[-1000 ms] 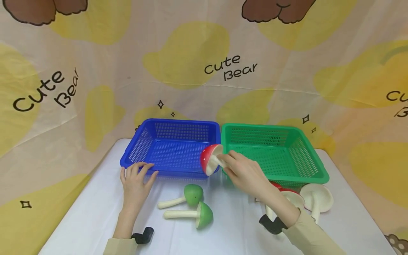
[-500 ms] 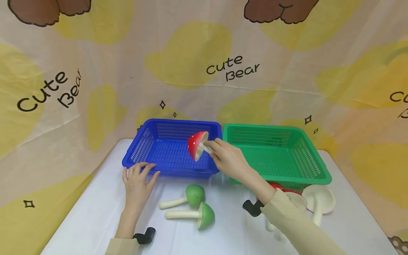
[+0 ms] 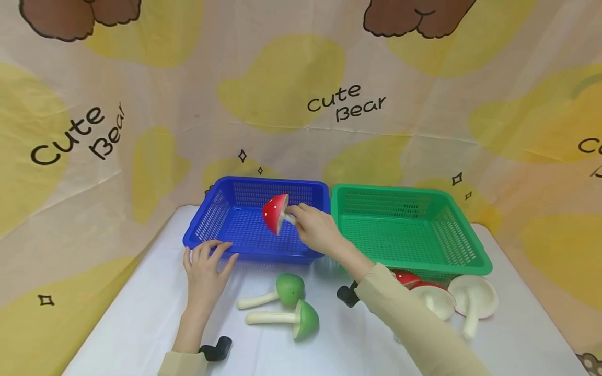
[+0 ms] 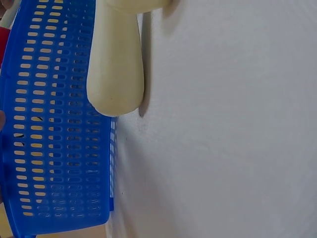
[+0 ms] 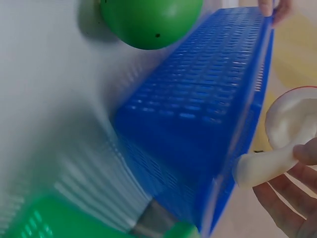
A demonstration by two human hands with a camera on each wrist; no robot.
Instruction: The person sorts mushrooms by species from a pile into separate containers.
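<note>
Here, at the left side of the white surface, the left hand lies flat with its fingers loose and spread. It holds nothing. Its fingertips touch the front rim of the blue basket, near the basket's left corner.

A bit to the right, the right hand reaches over the blue basket. It pinches the pale stem of a red mushroom with white dots. The mushroom is up in the air above the inside of the blue basket, not lying on its floor. Its long line runs sideways: the red cap points left, away from the hand, and the stem points right, into the fingers. The view from the right wrist shows the stem tucked between the fingers, with the basket wall just beside it. So the right hand is the one on the mushroom, and the left hand is apart from it, at the basket's front edge.

In front of the blue basket, two green mushrooms lie on their sides, caps right, stems left.

Farther right sits a green basket, side by side with the blue one. Near the front right of the surface lie more mushrooms, white ones and red ones, partly hidden by the sleeve.
</note>
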